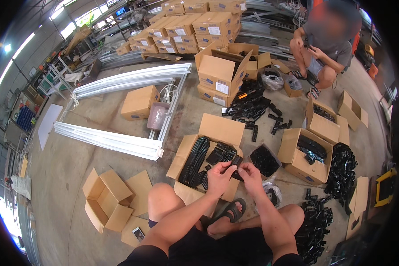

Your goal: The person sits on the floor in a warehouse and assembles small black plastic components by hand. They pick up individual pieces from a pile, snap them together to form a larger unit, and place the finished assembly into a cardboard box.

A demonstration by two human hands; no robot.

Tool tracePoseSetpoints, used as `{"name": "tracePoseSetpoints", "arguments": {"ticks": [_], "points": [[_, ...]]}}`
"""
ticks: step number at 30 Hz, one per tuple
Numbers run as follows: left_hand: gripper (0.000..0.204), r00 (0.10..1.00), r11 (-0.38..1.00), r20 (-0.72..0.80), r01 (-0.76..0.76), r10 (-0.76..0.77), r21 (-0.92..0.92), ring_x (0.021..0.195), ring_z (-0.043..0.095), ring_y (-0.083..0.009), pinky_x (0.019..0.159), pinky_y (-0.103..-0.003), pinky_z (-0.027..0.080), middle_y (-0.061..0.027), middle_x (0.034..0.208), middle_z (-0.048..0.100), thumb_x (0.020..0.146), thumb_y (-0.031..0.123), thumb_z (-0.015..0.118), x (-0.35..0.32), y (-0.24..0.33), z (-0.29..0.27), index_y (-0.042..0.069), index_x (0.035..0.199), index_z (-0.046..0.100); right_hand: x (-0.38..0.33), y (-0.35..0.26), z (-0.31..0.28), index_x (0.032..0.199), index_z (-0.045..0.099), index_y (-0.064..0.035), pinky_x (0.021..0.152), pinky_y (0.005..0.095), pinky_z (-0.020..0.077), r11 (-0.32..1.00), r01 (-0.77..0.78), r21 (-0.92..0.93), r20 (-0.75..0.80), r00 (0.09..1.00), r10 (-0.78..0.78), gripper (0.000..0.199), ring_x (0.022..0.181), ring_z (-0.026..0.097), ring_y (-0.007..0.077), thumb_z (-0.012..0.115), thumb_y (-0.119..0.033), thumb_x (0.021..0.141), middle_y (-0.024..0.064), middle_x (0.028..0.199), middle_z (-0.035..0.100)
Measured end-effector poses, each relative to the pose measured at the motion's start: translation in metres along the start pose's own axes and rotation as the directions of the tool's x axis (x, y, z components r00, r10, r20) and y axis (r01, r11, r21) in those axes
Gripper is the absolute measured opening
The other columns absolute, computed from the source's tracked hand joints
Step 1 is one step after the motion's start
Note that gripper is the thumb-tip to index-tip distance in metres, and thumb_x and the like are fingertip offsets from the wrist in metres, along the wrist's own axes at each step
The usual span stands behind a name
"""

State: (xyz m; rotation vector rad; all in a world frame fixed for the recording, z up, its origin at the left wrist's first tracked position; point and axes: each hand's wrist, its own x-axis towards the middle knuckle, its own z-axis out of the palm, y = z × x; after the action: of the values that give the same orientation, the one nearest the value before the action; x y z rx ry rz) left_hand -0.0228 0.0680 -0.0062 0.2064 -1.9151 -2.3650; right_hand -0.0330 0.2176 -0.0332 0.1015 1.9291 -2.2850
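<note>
My left hand [221,179] and my right hand [251,178] are close together, both closed on one small black part [237,161]; its exact kind is too small to make out. Beneath them stands an open cardboard box [180,156], with black parts [197,162] packed in rows inside and a looser group beside the rows. Just right of my hands is a tub [276,159] filled with small black pieces [264,163]. A clear plastic bag [273,193] with dark contents lies below my right hand.
Loose black parts are heaped at right [312,228]. Open boxes [295,164] stand beyond the tub; an empty carton [103,205] and a phone [138,234] lie left. White metal lengths [111,139] rest on the floor. A person [328,48] squats at far right, holding something dark.
</note>
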Motion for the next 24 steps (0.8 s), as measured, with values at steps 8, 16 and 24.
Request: {"name": "tracePoseSetpoints", "arguments": {"ticks": [8, 16, 24], "points": [[0.021, 1.0, 1.0, -0.003, 0.024, -0.024, 0.016, 0.088, 0.068, -0.0082, 0.078, -0.023, 0.057, -0.0101, 0.102, 0.075, 0.094, 0.003, 0.072, 0.001, -0.001, 0.0, -0.007, 0.112, 0.068, 0.0, 0.002, 0.001, 0.11, 0.061, -0.0009, 0.077, 0.0259, 0.0502, 0.998, 0.012, 0.057, 0.026, 1.0, -0.013, 0.014, 0.085, 0.059, 0.0078, 0.065, -0.009, 0.099, 0.0003, 0.097, 0.064], [0.021, 1.0, 1.0, 0.0, 0.017, -0.017, -0.025, 0.087, 0.067, -0.0076, 0.079, -0.023, 0.057, -0.0099, 0.102, 0.075, 0.094, 0.002, 0.072, 0.0, -0.001, 0.001, -0.007, 0.112, 0.068, 0.0, -0.006, 0.002, 0.104, 0.064, -0.0006, 0.077, 0.0232, 0.047, 0.998, -0.022, 0.053, 0.042, 0.999, 0.019, 0.009, 0.086, 0.057, 0.0054, 0.066, -0.008, 0.098, -0.0009, 0.096, 0.063], [0.022, 0.999, 0.998, 0.006, 0.035, -0.035, -0.043, 0.087, 0.067, -0.007, 0.078, -0.022, 0.055, -0.0088, 0.101, 0.075, 0.094, 0.004, 0.072, -0.001, 0.004, -0.002, -0.006, 0.113, 0.068, 0.001, 0.001, 0.003, 0.102, 0.064, -0.0007, 0.079, 0.0221, 0.0462, 0.992, -0.018, 0.121, 0.051, 0.999, 0.012, 0.007, 0.088, 0.056, 0.0059, 0.066, -0.007, 0.098, -0.0004, 0.098, 0.062]]}}
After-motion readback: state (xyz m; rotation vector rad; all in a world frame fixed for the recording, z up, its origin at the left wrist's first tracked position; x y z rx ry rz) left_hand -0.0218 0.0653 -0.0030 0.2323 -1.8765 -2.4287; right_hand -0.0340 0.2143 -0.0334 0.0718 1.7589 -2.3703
